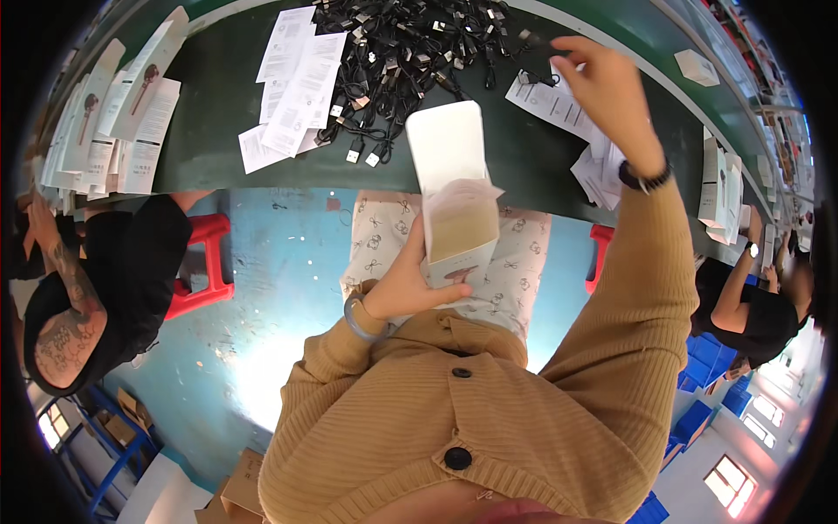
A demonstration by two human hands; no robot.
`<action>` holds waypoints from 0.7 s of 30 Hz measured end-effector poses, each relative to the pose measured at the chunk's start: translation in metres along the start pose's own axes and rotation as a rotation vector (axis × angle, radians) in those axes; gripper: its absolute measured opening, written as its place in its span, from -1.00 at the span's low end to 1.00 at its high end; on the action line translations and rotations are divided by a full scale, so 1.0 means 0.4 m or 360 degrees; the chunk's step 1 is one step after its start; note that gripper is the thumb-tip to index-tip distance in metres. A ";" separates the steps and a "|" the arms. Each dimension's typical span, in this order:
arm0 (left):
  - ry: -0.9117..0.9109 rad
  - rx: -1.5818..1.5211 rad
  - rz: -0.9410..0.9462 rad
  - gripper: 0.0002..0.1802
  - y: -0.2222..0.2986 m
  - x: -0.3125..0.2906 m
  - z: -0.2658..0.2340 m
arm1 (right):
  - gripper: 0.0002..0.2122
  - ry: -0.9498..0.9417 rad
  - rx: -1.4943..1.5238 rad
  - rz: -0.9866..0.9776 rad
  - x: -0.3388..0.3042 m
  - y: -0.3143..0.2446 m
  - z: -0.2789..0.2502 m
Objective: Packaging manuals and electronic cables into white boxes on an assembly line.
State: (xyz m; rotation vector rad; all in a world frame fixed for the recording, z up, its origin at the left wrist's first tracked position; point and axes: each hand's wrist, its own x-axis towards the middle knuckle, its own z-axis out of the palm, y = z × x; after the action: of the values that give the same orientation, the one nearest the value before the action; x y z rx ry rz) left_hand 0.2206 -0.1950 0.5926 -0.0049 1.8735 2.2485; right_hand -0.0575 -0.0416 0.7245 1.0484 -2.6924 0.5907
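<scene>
My left hand [410, 284] is wrapped round an open white carton [464, 260], its fingers on the left side and thumb across the front. The carton is tilted above my lap, with its long lid flap [447, 144] up and a thin pale sheet or bag [463, 194] showing at its mouth. At the right of the cable pile, my right hand [607, 92] is closed in a pinch on a black USB cable [543, 79], partly blurred. Beneath that hand lie printed paper sheets [546, 105]. Black USB cables [410, 61] are heaped at the middle of the dark green table [205, 113].
More printed sheets [301, 96] lie left of the cables. Several cartons stand at the far left [131, 105] and at the right edge [717, 188]. Co-workers sit to the left [105, 288] and right [751, 306]. A red stool [209, 271] stands on the blue floor.
</scene>
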 end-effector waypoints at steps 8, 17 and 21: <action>0.0040 0.0084 0.0115 0.24 0.032 0.013 0.035 | -0.77 -0.0287 0.0099 -0.0898 -0.199 -0.235 -0.243; -0.0194 0.0506 0.0127 0.20 0.069 0.025 0.097 | -0.61 -0.0229 0.0380 -0.0638 -0.328 -0.198 -0.186; -0.0232 0.0646 0.0168 0.12 0.089 0.050 0.137 | -0.71 -0.0349 0.0248 -0.0375 -0.364 -0.126 -0.210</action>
State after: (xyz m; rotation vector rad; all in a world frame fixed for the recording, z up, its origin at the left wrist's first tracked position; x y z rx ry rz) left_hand 0.2024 -0.1443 0.6348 0.3186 2.2526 1.8294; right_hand 0.0862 0.0490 0.7692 1.5285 -2.6779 0.6852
